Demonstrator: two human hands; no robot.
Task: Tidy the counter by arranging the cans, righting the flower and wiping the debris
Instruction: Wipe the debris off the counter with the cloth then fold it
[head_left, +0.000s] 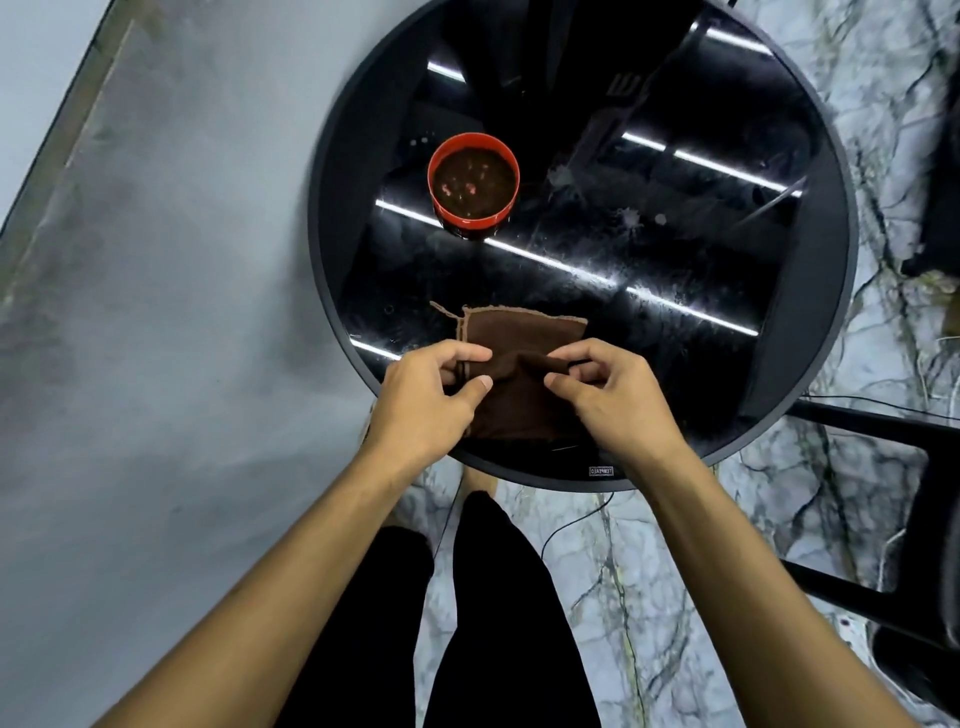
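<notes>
Our fingers (464, 355) on the left hand (423, 402) curl onto the left edge of the brown cloth (519, 332), with the thumb brought in beneath them so the hem is pinched. On the right hand (615, 402) the fingers (574, 358) and thumb nip a raised fold of the same cloth from the other side. Both hands sit close together, with a ridge of fabric bunched up between them.

We have the cloth lying flat on the near part of the round black glass table (319, 218), its stitched far edge pointing towards the middle and its near edge close to the rim. Further back and a little left, well apart from the cloth, a red pot (467, 219) stands upright, filled with dark soil flecked with pinkish bits. Pale smudges (631, 218) dot the glass to its right.

We stand on a marbled floor (649, 545) in black trousers (509, 597), a grey wall (182, 312) on our left and a black frame (883, 426) on our right.
</notes>
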